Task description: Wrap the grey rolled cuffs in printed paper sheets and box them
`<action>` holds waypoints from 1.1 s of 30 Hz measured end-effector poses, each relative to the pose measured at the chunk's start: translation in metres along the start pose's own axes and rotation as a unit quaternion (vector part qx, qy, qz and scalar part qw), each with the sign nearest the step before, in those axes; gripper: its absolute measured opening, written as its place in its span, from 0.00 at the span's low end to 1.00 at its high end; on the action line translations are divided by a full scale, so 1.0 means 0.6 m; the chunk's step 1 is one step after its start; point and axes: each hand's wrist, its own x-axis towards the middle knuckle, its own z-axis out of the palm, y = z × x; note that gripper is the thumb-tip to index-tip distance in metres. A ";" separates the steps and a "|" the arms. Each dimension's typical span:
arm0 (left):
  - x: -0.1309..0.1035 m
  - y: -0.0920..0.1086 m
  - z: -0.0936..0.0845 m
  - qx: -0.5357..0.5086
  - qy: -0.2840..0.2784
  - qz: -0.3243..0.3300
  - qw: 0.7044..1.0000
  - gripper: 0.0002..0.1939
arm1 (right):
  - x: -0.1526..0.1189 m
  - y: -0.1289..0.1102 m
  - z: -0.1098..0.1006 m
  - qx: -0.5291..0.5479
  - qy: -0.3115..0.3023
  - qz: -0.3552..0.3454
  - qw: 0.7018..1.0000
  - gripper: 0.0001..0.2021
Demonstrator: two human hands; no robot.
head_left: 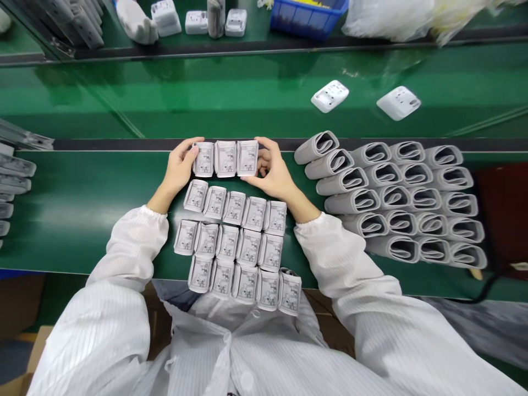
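Between my hands is a short row of three folded paper leaflets (225, 159) with printed line drawings on top. My left hand (178, 169) grips the left end of this row, its thumb on the edge of the nearest leaflet. Curled at the opposite end, my right hand (275, 170) has its thumb along the front corner and its fingers by the right side. Closer to my body lie three more rows of the same folded leaflets (228, 242), set side by side. The front row reaches the bench edge.
Stacked folded grey-white paper bundles (396, 201) lie right on the green bench (94, 181). Two white sockets (330, 96) sit on the belt beyond. A blue bin (307, 19), plastic bags (388, 19) and a person's gloved hand (137, 22) are at the back.
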 end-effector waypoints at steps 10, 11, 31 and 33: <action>-0.003 0.000 0.000 0.003 0.009 -0.003 1.000 0.37 | 0.001 0.000 0.001 0.001 0.003 -0.013 1.000 0.57; -0.003 0.000 0.000 0.001 0.009 -0.007 1.000 0.37 | 0.001 -0.001 0.001 0.002 0.003 -0.014 1.000 0.57; -0.003 0.007 0.000 0.011 0.005 -0.030 0.999 0.40 | -0.001 -0.004 -0.003 -0.007 -0.016 -0.003 1.000 0.58; -0.002 0.005 -0.001 0.010 0.000 -0.022 1.000 0.39 | 0.000 -0.007 -0.003 -0.008 -0.013 0.003 1.000 0.58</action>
